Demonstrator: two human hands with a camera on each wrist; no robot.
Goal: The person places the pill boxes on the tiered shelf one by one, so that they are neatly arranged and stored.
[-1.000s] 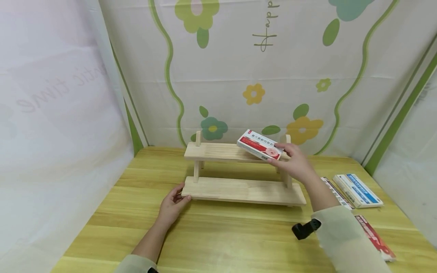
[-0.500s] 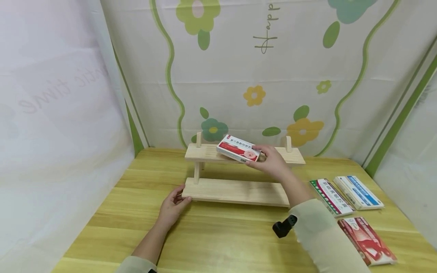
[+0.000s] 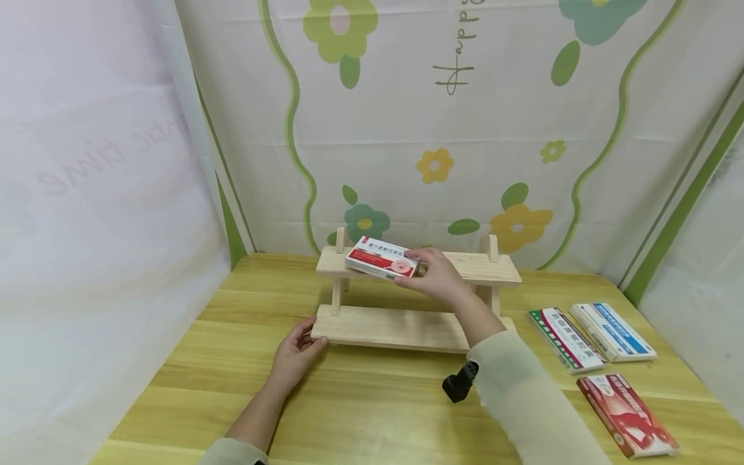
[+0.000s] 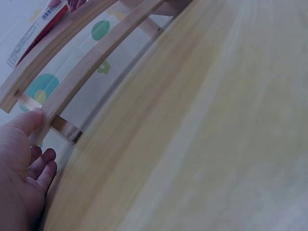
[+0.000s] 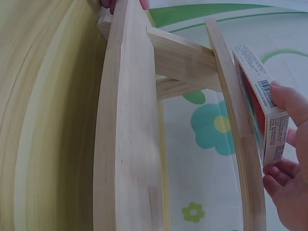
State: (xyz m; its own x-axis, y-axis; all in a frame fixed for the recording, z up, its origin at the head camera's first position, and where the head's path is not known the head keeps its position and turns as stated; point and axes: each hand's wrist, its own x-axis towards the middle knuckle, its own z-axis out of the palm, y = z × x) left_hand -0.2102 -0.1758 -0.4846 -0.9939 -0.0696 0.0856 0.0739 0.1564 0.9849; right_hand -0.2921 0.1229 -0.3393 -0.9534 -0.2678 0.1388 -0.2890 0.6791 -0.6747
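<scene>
The right hand [image 3: 436,276] has its grip clamped on the red-and-white box [image 3: 379,257], over the upper shelf [image 3: 479,268], while the left hand [image 3: 295,354] pinches the end of the lower shelf [image 3: 386,327]

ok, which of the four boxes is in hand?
The white box with the red band, in the right hand; the blue-striped box, green-edged box and mostly red box lie on the table.

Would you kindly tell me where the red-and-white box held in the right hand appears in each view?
Head: the box, near the centre, over the left part of the upper shelf.
Left wrist: the box, at the top left.
Right wrist: the box, right of centre, in the right hand.
Shared landmark: the upper shelf, in all three.
</scene>
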